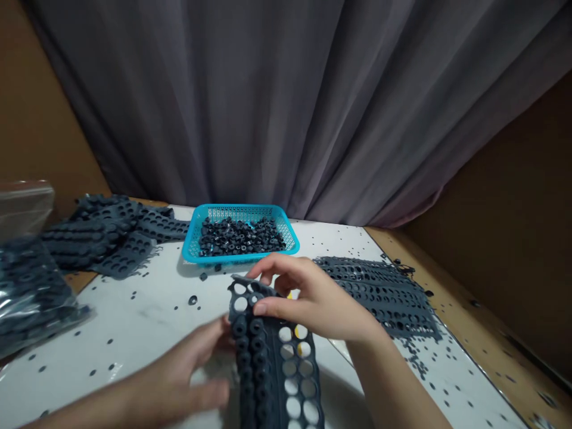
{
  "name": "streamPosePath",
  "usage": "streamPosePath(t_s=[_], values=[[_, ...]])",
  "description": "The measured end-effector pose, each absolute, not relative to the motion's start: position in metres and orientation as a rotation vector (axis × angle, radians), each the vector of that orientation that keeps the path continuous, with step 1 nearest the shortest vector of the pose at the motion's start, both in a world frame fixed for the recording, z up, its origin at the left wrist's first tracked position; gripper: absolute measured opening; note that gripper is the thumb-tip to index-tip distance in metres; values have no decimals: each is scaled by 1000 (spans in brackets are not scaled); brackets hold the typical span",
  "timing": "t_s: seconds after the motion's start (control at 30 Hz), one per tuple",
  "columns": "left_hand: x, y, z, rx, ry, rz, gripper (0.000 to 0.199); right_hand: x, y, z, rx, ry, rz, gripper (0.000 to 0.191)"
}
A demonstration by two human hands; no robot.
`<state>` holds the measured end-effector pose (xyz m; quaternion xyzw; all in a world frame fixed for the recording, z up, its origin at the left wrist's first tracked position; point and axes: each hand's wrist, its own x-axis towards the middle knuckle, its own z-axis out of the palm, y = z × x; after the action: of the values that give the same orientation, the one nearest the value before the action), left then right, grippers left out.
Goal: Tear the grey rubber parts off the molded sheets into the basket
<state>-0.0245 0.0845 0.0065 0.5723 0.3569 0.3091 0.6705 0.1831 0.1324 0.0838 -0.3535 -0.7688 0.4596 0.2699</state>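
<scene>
**Where's the piece in hand?**

A dark grey rubber strip (272,363) sits between both hands, near the middle of the white bench (134,333). Studs run down one side and round holes down the other. Its lower end runs out of the bottom of the view, so I can't tell whether it touches the bench.

**And the hands?**

The right hand (308,298) is grasping the strip's far end, with the fingers curled over its top edge. The left hand (183,369) is closed against the strip's left edge lower down, holding it from that side.

**How much room is around them?**

To the left, a stretch of white bench dotted with small black rubber bits (134,325) leads toward a clear plastic bag of dark rubber parts (31,286) at the left edge. Just beyond the right hand, a pile of holed rubber sheets (375,292) lies toward the right, close to the bench's right edge, where a brown wooden board (482,316) runs alongside.

**What's straight ahead?**

A blue plastic basket (192,250) holding loose black rubber pieces (241,237) sits just beyond the right hand's fingers, not touching them. To its left lies a heap of studded rubber sheets (107,232), and a grey curtain (268,101) hangs behind the far edge.
</scene>
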Motion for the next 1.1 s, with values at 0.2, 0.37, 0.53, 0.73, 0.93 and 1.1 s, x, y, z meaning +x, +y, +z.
streamPosePath(t_s=[0.2, 0.37, 0.53, 0.73, 0.93, 1.1], values=[[-22, 119, -14, 1175, 1015, 832, 25, 168, 155, 49, -1007, -2388, 548, 27], [-25, 118, -26, 1504, 1036, 882, 18, 155, 143, 49, -1019, -2607, 322, 30], [-27, 118, -25, 1815, 1117, 933, 19, 146, 138, 38, -1217, -2628, 413, 40], [-24, 121, -22, 1708, 1129, 790, 23, 151, 145, 35, -1233, -2525, 717, 31], [-20, 129, -42, 1033, 867, 726, 34, 152, 169, 2, -863, -2090, 1843, 35], [-34, 130, -39, 929, 757, 453, 33, 149, 170, -7, -492, -1960, 2381, 34]])
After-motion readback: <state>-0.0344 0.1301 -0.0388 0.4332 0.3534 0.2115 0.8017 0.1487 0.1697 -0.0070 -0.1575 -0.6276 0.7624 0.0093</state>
